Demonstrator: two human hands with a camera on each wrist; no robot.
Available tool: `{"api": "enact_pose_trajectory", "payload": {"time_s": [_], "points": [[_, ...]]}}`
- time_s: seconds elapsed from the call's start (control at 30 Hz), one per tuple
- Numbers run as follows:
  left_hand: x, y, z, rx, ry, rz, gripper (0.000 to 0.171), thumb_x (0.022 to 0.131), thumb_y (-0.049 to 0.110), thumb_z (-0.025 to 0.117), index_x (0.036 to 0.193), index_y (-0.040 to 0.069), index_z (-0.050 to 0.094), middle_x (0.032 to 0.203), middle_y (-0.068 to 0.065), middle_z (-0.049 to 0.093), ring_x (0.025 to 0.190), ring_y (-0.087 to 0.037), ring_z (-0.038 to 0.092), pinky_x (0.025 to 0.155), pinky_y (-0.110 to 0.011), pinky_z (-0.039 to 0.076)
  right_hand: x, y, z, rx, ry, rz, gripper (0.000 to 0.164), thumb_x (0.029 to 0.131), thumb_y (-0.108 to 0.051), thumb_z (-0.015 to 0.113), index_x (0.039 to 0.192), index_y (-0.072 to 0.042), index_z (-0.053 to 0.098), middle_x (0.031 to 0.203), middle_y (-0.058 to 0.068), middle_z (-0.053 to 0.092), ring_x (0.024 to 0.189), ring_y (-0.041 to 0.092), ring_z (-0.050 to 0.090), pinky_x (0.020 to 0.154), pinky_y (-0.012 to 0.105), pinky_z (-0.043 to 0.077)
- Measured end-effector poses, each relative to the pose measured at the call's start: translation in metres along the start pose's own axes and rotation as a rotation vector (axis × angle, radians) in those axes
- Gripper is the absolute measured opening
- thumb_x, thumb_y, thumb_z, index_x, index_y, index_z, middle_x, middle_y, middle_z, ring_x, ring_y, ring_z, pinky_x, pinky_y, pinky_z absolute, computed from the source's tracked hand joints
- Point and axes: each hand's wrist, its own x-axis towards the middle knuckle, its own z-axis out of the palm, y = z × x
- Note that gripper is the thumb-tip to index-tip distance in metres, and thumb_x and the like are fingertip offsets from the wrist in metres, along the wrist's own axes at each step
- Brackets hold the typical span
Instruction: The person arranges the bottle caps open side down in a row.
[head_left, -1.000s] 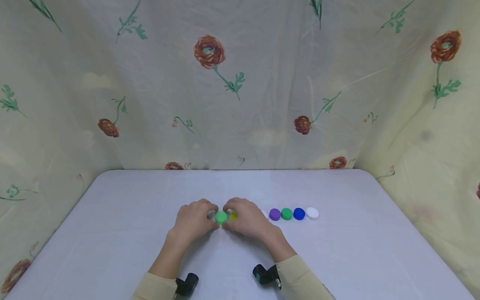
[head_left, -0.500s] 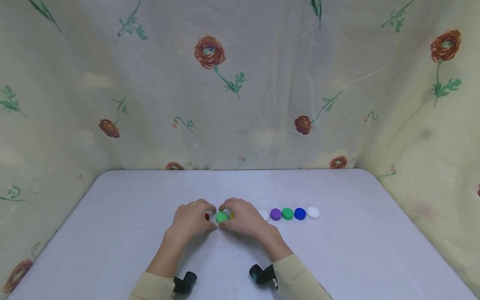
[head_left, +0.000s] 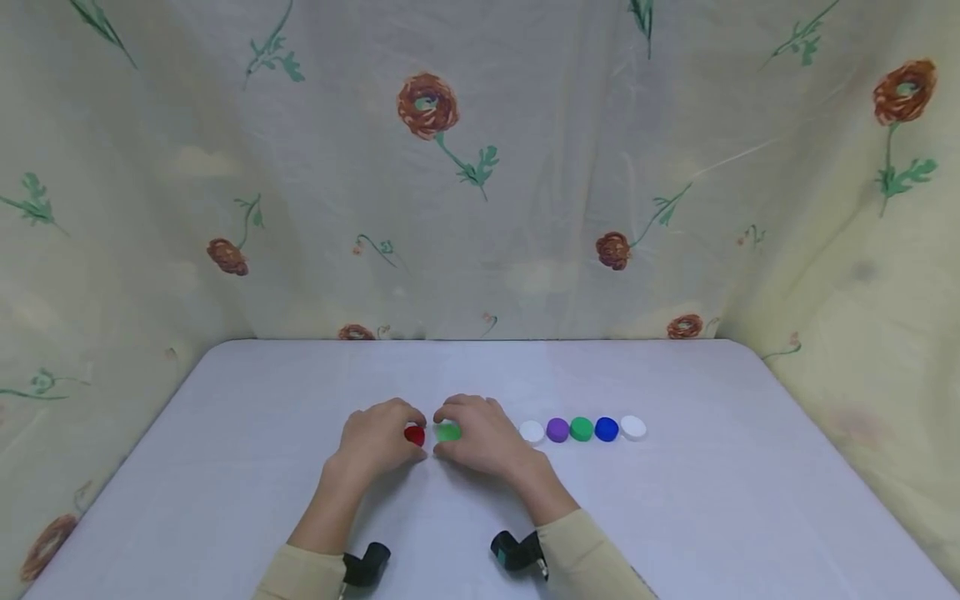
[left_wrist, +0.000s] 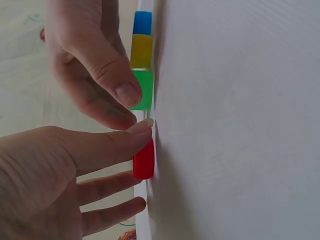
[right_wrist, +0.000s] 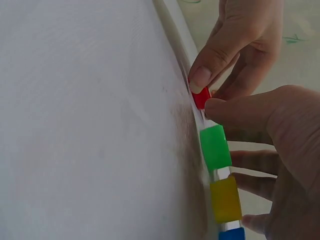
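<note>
Small round bottle caps lie in a row on the white table. My left hand [head_left: 378, 436] curls thumb and fingers round a red bottle cap [head_left: 414, 435]; in the left wrist view its thumb overlaps one end of that cap. My right hand [head_left: 480, 436] has thumb and fingers curved round a light green bottle cap [head_left: 448, 431], with fingertips close to the left hand's. Under the right palm, hidden in the head view, a yellow bottle cap [right_wrist: 226, 200] and a blue one [left_wrist: 142, 22] follow the green.
To the right the row runs on with white [head_left: 532, 432], purple [head_left: 557, 430], green [head_left: 581, 429], dark blue [head_left: 607, 429] and white [head_left: 633, 428] bottle caps. Black cameras [head_left: 367, 565] sit at both wrists. A flowered curtain [head_left: 525, 208] stands behind the table's far edge.
My left hand has shifted left, and the red bottle cap has come into view in its grasp. My right hand has moved left over the light green cap, covering the yellow one.
</note>
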Motion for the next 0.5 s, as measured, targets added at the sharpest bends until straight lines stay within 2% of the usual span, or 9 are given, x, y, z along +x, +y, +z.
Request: {"api": "enact_pose_trajectory", "payload": {"time_s": [0.27, 0.5], "points": [[-0.001, -0.011, -0.001, -0.002, 0.007, -0.021, 0.034, 0.077, 0.025, 0.084, 0.109, 0.017, 0.075, 0.118, -0.006, 0.071, 0.107, -0.026, 0.065, 0.085, -0.049, 0.052, 0.006, -0.01, 0.004, 0.013, -0.017, 0.016, 0.035, 0.088, -0.032, 0.072, 0.12, -0.019, 0.071, 0.133, 0.002, 0.065, 0.132, 0.026, 0.054, 0.114, 0.065, 0.03], [-0.001, -0.017, -0.004, -0.011, 0.011, -0.014, 0.027, 0.08, 0.024, 0.082, 0.105, 0.016, 0.076, 0.117, -0.006, 0.071, 0.108, -0.026, 0.065, 0.086, -0.049, 0.051, 0.011, -0.014, 0.009, 0.033, -0.022, 0.003, 0.029, 0.088, -0.029, 0.072, 0.115, -0.018, 0.073, 0.125, 0.0, 0.069, 0.127, 0.023, 0.057, 0.114, 0.066, 0.031]]}}
